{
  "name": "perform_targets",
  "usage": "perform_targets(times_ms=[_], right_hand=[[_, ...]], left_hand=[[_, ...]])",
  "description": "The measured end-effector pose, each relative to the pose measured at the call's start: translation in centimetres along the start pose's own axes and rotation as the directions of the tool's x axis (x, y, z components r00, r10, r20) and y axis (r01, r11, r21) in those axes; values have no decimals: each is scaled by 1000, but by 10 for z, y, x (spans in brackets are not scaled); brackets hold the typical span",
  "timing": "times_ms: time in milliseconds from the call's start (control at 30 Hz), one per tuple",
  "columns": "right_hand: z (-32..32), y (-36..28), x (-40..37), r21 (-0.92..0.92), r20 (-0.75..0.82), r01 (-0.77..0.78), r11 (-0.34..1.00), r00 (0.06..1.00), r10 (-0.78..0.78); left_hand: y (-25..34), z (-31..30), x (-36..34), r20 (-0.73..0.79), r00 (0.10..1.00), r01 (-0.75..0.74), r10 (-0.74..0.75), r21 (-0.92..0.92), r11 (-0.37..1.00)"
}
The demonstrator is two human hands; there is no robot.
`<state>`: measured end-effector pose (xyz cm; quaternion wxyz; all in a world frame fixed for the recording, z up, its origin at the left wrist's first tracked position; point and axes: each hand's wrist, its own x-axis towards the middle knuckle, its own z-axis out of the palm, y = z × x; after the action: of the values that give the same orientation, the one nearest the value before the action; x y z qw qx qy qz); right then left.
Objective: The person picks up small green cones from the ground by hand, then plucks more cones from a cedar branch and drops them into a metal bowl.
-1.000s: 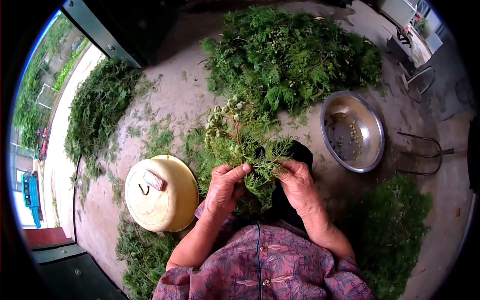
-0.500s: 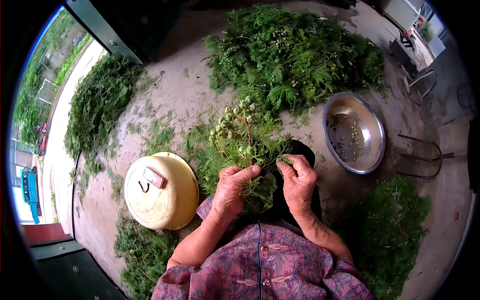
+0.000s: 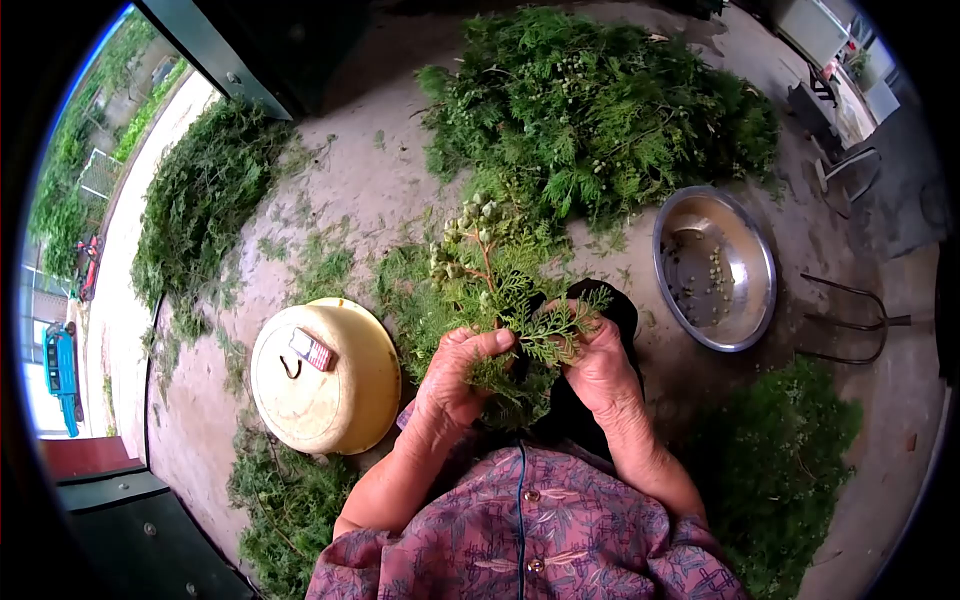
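Observation:
My left hand (image 3: 458, 375) is closed round the lower stem of a leafy green branch (image 3: 487, 262), the thumb lying on top. Pale green cones cluster near the branch's upper end, along its reddish twigs. Just to the right, my right hand (image 3: 603, 368) is partly hidden behind a flat spray of the same branch, and its fingertips cannot be made out. Further right on the floor stands a metal basin (image 3: 748, 275) with several small green cones inside.
A large heap of cut branches (image 3: 600, 120) lies ahead. More greenery (image 3: 205, 190) is at the far left, with another pile (image 3: 790, 470) at the lower right. An upturned cream basin (image 3: 320, 400) carries a small packet (image 3: 312, 350). A metal rod frame (image 3: 880, 322) stands right of the metal basin.
My right hand has turned and now sits behind a leafy spray, its fingertips no longer visible. The left hand keeps its hold on the stem. The whole view has shifted slightly.

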<state>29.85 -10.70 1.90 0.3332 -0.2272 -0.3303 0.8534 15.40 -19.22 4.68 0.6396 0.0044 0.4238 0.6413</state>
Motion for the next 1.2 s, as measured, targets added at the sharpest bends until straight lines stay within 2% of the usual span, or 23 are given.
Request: perform_targets(times_ms=[33, 67, 167, 267, 400, 500, 533, 567, 600, 667, 700, 767, 800, 900, 967, 1033, 1067, 1133, 1200], right_hand=[[3, -2, 0, -61, 54, 14, 998, 998, -11], [9, -7, -1, -39, 10, -3, 999, 1000, 3], [5, -5, 1, -74, 44, 37, 997, 998, -34], [7, -4, -1, -152, 21, 138, 979, 990, -136], [8, -11, -3, -194, 16, 106, 975, 994, -105], [8, -11, -5, -341, -124, 90, 936, 982, -140], [-13, 2, -3, -677, 21, 228, 699, 956, -292], [-33, 16, 0, -886, 165, 326, 331, 887, -431], [-30, 13, -1, -877, 149, 328, 352, 881, -448], [-25, 8, -5, -696, -84, 240, 677, 909, -408], [-6, -11, -10, -466, -222, 107, 878, 947, -233], [-20, -20, -9, -343, -316, 145, 928, 913, -260], [-25, -26, -9, -265, -328, 140, 954, 917, -226], [-31, -44, -12, 91, -250, 138, 986, 962, -112], [-31, -48, -14, 172, -173, 154, 973, 977, -124], [-22, -56, -16, 233, -111, 146, 961, 986, -122], [-23, -55, -15, 246, -83, 133, 960, 990, -116], [-7, -54, -19, 46, -122, 135, 990, 984, -128], [14, -53, -18, -87, -144, 115, 990, 981, -127]], left_hand=[[-3, -6, 4, -6, 1000, -5, 5, -16, 1000], [-5, -9, 6, -12, 1000, -9, 8, -32, 999], [0, 4, 1, 19, 999, 36, -37, 46, 998], [-3, 1, 4, 14, 999, 30, -31, 57, 998], [-3, 4, 4, -6, 1000, 23, -22, 79, 997], [-4, 7, 5, -37, 999, 20, -16, 114, 993], [-6, 9, 5, -36, 999, 24, -20, 114, 993], [-8, 10, 5, -36, 999, 28, -24, 114, 993], [-8, 10, 4, -29, 999, 37, -34, 122, 992], [-8, 11, 5, -56, 998, 22, -17, 85, 996], [-8, 11, 5, -68, 998, 13, -9, 66, 998], [-6, 9, 4, -54, 999, -1, 3, 49, 999], [-5, 9, 3, -55, 998, -3, 7, 63, 998], [-8, 12, 4, -116, 992, -20, 43, 189, 982], [-12, 15, 4, -174, 981, -30, 85, 297, 954], [-15, 23, 5, -182, 976, -56, 122, 329, 943], [-14, 27, 3, -181, 974, -59, 136, 376, 925], [-22, 21, 6, -173, 963, -95, 205, 493, 865], [-33, 18, 11, -104, 956, -185, 274, 512, 839]])
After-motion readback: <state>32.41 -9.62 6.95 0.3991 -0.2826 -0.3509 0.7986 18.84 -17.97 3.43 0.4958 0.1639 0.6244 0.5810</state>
